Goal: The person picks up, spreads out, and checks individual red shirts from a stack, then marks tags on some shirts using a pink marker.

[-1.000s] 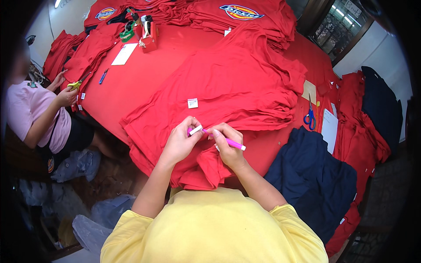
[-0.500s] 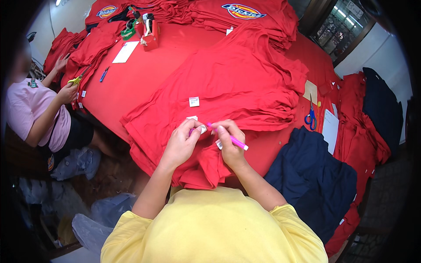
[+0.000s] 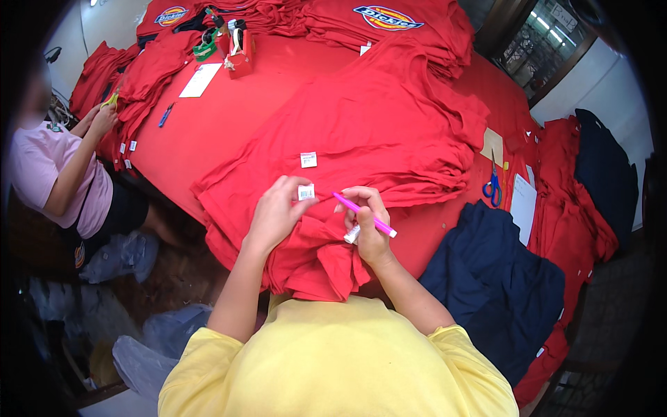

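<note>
The left hand (image 3: 274, 215) pinches a small white barcode tag (image 3: 306, 192) between thumb and fingertips, just above the stack of folded red cotton garments (image 3: 361, 139) on the red-covered table (image 3: 229, 111). The right hand (image 3: 368, 226) grips a slim pink pen (image 3: 365, 215) and a white cap beside the tag.

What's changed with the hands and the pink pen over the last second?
The left hand now pinches a small white tag, lifted off the red shirts. The right hand has drawn the pink pen back from it. The other white tag and blue scissors lie unchanged.
</note>
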`<state>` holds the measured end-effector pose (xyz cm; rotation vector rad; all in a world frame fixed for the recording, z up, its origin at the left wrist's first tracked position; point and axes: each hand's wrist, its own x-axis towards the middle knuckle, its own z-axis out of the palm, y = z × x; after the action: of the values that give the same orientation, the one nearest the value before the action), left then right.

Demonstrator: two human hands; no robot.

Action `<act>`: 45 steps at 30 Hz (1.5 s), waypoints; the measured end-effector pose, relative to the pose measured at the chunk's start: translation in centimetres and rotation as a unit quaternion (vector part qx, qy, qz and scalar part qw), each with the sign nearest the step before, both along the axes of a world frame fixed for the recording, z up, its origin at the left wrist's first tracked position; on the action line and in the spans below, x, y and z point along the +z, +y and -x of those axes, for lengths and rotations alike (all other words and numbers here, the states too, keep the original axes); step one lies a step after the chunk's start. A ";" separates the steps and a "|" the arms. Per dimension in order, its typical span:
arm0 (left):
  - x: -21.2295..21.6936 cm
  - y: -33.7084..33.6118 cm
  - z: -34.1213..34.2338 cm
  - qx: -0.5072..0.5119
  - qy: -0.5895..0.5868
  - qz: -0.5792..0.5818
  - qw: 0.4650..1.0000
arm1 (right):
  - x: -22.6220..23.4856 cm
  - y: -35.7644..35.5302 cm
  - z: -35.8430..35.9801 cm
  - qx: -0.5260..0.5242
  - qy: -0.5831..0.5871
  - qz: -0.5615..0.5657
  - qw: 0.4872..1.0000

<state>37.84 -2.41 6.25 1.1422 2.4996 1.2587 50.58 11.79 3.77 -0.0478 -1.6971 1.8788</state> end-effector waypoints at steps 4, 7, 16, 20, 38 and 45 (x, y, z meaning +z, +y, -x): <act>-5.5 0.2 1.3 0.020 0.045 0.078 0.996 | 0.6 -0.9 0.5 -0.034 -0.077 -0.034 0.996; -5.5 0.4 1.9 0.042 0.011 0.009 0.999 | 1.1 -0.8 0.5 -0.049 -0.070 -0.079 0.993; -1.4 -0.5 0.5 0.026 -0.298 -0.085 0.951 | 1.2 -1.0 0.6 -0.069 -0.058 -0.119 0.989; -1.9 -1.0 0.5 -0.005 -0.377 -0.145 0.915 | 1.2 -1.2 0.8 -0.059 -0.051 -0.117 0.990; 2.7 -0.8 -7.2 -0.072 -0.047 -0.045 0.995 | -0.2 -1.3 0.2 -0.022 -0.020 -0.055 0.998; -2.3 -0.3 0.4 0.067 0.049 0.102 0.991 | -0.5 -0.7 0.3 0.021 0.012 -0.067 0.997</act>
<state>37.40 -2.73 3.99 1.0288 2.7416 0.9666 50.26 11.11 3.30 0.0645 -1.8158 1.7847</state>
